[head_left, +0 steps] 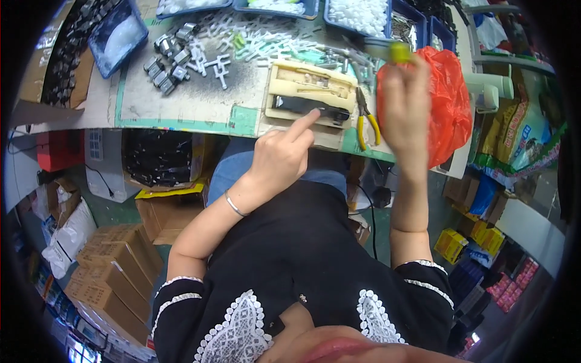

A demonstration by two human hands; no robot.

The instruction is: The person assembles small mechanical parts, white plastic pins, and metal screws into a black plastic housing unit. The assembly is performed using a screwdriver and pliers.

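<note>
My left hand (283,152) reaches over the bench with its index finger stretched out, its tip on a long black plastic part (305,107). The other fingers are curled and hold nothing that I can see. That black part lies in the front slot of a cream-coloured fixture block (315,72). To the right, my right hand (405,100) is raised and smeared by motion. Its fingers are closed around a blurred tool with a yellow-green end (399,52) and a greyish length; its exact kind is unclear. Pliers with yellow handles (368,124) lie beside the fixture.
A red plastic bag (451,103) sits right of my right hand. Loose white plastic pieces (257,45) and dark-and-grey parts (169,60) cover the back left. Blue bins (140,37) stand along the rear and left. Cardboard boxes (112,260) are stacked on the floor.
</note>
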